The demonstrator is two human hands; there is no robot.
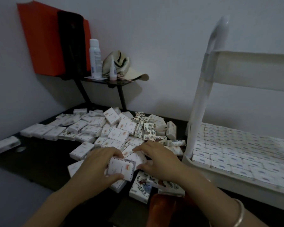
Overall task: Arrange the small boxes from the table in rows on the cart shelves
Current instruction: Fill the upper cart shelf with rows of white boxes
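surrounding the held box (pixel 121 167): loose boxes (pixel 115 133), cart post (pixel 202 102)

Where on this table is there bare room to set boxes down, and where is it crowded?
Bare dark table lies front left, between the lone box at the left edge and the pile. The pile covers the middle and back, up to the cart post. The cart's lower shelf looks packed in rows.

Loose white boxes (pixel 115 131) across dark table (pixel 44 163)
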